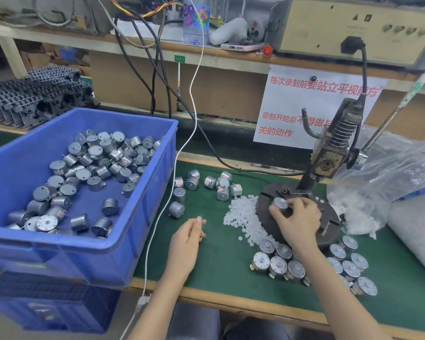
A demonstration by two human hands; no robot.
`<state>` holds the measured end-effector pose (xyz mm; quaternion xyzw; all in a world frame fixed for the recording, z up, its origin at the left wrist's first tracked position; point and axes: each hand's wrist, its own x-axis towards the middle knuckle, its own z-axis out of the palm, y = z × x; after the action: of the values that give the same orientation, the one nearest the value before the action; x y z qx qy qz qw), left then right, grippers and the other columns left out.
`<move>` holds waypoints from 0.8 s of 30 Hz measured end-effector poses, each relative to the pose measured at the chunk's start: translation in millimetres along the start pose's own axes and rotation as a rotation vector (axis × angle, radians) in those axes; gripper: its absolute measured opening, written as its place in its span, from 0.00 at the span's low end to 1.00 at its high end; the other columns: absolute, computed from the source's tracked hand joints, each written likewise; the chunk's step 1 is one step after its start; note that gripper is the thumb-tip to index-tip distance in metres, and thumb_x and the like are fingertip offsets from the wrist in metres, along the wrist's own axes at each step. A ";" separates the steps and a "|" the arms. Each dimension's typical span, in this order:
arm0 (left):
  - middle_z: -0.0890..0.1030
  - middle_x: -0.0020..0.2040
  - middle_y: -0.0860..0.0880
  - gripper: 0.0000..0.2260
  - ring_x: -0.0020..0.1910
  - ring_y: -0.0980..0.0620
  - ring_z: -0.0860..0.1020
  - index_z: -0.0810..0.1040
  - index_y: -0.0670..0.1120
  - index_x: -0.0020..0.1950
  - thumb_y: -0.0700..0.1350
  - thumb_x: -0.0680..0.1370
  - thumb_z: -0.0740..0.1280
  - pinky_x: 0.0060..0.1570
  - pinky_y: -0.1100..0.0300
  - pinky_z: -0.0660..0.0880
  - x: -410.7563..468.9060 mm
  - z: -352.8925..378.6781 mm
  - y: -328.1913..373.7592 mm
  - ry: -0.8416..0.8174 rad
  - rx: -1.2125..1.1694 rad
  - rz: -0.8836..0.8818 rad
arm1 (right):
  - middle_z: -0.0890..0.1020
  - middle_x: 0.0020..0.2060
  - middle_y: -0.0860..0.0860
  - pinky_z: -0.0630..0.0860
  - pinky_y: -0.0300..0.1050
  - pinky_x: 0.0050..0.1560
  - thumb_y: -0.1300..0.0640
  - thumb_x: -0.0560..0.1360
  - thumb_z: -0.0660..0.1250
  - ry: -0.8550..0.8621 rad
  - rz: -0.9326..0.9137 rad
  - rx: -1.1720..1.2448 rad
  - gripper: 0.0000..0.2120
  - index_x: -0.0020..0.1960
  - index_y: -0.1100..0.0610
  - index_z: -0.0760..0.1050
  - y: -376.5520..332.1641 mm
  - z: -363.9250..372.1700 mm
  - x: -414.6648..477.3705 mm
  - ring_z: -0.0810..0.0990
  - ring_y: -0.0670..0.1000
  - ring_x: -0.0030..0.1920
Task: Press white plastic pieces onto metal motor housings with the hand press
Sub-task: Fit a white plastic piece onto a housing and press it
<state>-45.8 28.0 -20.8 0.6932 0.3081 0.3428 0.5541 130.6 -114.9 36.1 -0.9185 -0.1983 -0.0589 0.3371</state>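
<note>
At far left a blue bin [142, 192] overhangs the table [219, 271], holding a heap of motor housings [93, 168], shafts pointing every way. A white cable [174, 158] hangs down just beside the bin's right wall, crossing the table edge. Right of it, loose housings [201, 187] lie scattered on the green mat. The left hand [185, 241] rests below them with fingers loosely curled; whether its fingertips pinch a piece, I cannot tell. A spill of white plastic pieces [243, 217] lies against the round base [329, 234] of the hand press [329, 155]. The right hand [297, 219] grips one motor housing [279, 203] upright on that base, its forearm crossing a cluster of capped motors [280, 262]. A clear plastic bag [383, 173] of more pieces crowds the press from the right.
</note>
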 end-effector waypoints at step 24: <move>0.76 0.37 0.56 0.12 0.37 0.68 0.74 0.78 0.48 0.41 0.40 0.80 0.59 0.39 0.75 0.67 -1.0 1.3 2.6 -0.020 0.238 0.056 | 0.72 0.65 0.61 0.61 0.58 0.65 0.46 0.75 0.65 0.154 0.064 -0.046 0.32 0.73 0.60 0.61 35.0 -9.5 30.5 0.66 0.61 0.66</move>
<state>-45.2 26.0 -18.5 0.7657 0.3215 0.3125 0.4612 172.8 -135.4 29.9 -0.9247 -0.1407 -0.1230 0.3317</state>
